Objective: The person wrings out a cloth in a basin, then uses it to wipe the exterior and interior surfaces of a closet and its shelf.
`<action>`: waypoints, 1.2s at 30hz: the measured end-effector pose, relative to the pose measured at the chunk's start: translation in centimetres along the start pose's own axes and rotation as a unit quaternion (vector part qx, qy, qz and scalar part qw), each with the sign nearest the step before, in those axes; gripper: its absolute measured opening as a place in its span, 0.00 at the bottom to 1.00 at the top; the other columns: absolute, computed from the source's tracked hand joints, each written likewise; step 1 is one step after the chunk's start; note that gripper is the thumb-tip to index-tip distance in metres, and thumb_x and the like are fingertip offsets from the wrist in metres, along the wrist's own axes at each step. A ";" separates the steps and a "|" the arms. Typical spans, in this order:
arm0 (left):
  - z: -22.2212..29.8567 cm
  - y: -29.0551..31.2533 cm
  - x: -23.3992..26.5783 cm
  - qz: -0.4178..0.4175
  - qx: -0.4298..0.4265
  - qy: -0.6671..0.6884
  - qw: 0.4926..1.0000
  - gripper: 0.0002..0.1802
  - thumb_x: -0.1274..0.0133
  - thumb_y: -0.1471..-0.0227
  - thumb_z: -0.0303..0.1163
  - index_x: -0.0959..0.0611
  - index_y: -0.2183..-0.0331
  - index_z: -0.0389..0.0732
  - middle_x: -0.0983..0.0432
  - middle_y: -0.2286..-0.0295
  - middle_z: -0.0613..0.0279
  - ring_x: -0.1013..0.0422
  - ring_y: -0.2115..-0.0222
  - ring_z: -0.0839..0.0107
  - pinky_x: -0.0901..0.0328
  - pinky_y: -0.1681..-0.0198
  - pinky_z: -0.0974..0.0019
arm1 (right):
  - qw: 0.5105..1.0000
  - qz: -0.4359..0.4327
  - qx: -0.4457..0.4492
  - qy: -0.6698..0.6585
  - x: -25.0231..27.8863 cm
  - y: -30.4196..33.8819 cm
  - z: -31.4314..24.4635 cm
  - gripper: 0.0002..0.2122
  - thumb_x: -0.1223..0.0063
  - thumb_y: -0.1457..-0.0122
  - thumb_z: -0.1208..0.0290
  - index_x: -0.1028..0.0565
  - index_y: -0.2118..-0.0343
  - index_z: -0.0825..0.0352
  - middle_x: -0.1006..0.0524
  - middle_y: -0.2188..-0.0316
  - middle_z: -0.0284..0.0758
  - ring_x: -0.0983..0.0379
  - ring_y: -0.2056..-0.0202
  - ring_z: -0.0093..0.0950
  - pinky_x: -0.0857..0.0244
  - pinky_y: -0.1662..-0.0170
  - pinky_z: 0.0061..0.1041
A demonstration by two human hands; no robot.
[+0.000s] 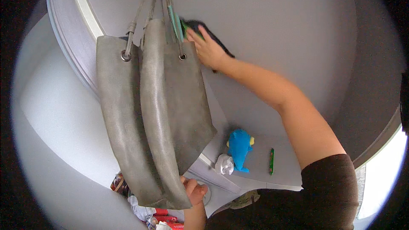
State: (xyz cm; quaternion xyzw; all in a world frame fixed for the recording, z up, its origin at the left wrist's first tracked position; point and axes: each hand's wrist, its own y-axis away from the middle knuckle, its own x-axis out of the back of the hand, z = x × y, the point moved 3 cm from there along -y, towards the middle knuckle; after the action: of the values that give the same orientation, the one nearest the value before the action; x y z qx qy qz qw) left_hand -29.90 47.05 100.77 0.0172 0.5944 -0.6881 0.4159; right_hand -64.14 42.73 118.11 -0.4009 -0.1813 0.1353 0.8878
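Clearly, a grey leather-look tote bag (pixel 155 110) hangs nearest, toward nine o'clock, its straps rising to eleven. At six o'clock the left hand (pixel 196 191) touches its lower edge, fingers curled — whether they clamp it cannot be told. At twelve the right hand (pixel 209 51) is beside the bag's rim, at a black-and-green item (pixel 194 23), fingers partly apart — any grip there cannot be told. Farther off, near five o'clock, a blue plush toy (pixel 240 147) sits beside a crumpled white wad (pixel 224 164).

Dark short-sleeved top (pixel 294 204) (brownish, perhaps).
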 end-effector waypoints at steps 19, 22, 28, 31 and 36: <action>-6.2 6.1 8.7 0.089 0.088 0.079 0.989 0.17 0.62 0.41 0.45 0.26 0.55 0.50 0.33 0.58 0.79 0.38 0.60 0.74 0.48 0.53 0.44 | 0.975 -0.077 0.038 -0.206 1.7 21.9 -1.6 0.20 0.53 0.45 0.63 0.30 0.49 0.56 0.44 0.38 0.29 0.46 0.41 0.26 0.57 0.38 0.42; -10.2 3.9 8.3 0.168 0.176 0.113 0.963 0.21 0.59 0.43 0.47 0.27 0.52 0.48 0.33 0.53 0.70 0.37 0.56 0.70 0.45 0.50 0.46 | 0.975 0.004 -0.150 -0.163 4.7 19.8 6.9 0.18 0.45 0.50 0.62 0.28 0.54 0.56 0.40 0.41 0.31 0.46 0.41 0.28 0.52 0.42 0.48; -16.2 -1.2 7.7 0.117 0.245 0.134 0.953 0.26 0.59 0.43 0.50 0.30 0.46 0.50 0.34 0.48 0.61 0.36 0.51 0.57 0.44 0.47 0.44 | 0.912 0.050 -0.402 -0.059 5.2 26.6 11.0 0.28 0.48 0.47 0.54 0.37 0.42 0.48 0.32 0.50 0.49 0.47 0.41 0.44 0.61 0.44 0.64; -17.8 -2.4 8.2 0.115 0.278 0.132 0.944 0.26 0.61 0.41 0.50 0.32 0.45 0.49 0.36 0.46 0.54 0.36 0.49 0.55 0.45 0.45 0.44 | 0.858 -0.043 -0.511 -0.011 4.3 32.7 9.7 0.31 0.47 0.48 0.57 0.39 0.41 0.58 0.33 0.54 0.50 0.46 0.43 0.50 0.63 0.42 0.60; -18.8 -3.2 8.3 0.187 0.336 0.057 0.921 0.30 0.60 0.41 0.47 0.40 0.42 0.45 0.35 0.49 0.42 0.33 0.52 0.54 0.39 0.48 0.53 | 0.780 -0.121 -0.614 -0.018 2.6 42.0 7.7 0.33 0.52 0.45 0.52 0.45 0.38 0.61 0.32 0.55 0.53 0.49 0.43 0.55 0.67 0.40 0.60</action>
State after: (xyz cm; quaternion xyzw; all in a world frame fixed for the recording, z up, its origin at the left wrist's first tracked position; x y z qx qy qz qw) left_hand -46.13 57.95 93.55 0.3054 0.3366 -0.7553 0.4722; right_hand -69.14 75.79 91.37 -0.8334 -0.2886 -0.1063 0.4593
